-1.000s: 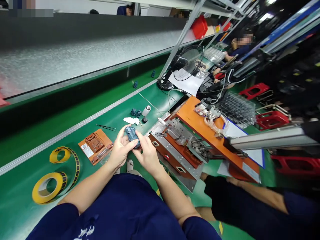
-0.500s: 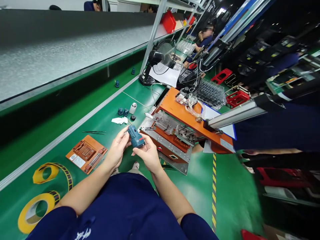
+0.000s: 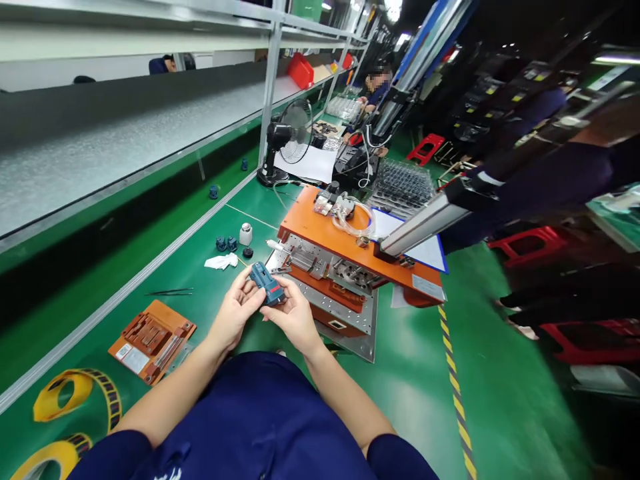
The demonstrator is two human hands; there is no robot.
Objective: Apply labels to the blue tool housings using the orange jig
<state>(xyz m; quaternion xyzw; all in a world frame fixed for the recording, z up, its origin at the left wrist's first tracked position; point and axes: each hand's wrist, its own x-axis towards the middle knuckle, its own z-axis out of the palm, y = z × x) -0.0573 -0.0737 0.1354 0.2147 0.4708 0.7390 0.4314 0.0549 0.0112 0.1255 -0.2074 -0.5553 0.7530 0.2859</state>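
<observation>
Both of my hands hold a small blue-grey plastic part (image 3: pixel 267 283) with a red label, just above the green bench. My left hand (image 3: pixel 235 312) grips its near left side with thumb and fingers. My right hand (image 3: pixel 293 317) cups it from below and the right. Directly behind the part stands an orange and metal fixture (image 3: pixel 345 267) with clamps and tubing. A small orange jig plate (image 3: pixel 151 337) lies on the bench to the left of my left forearm.
Two more blue parts (image 3: pixel 226 243), a small white bottle (image 3: pixel 245 234), a black cap and a white wipe (image 3: pixel 220 262) lie beyond my hands. Tweezers (image 3: pixel 170 292) and yellow tape rolls (image 3: pixel 70 400) sit left. A desk fan (image 3: pixel 287 137) and seated co-workers are farther down the line.
My view has swung right and up along the line. The blue part has turned slightly in my hands, which stay closed on it near the fixture.
</observation>
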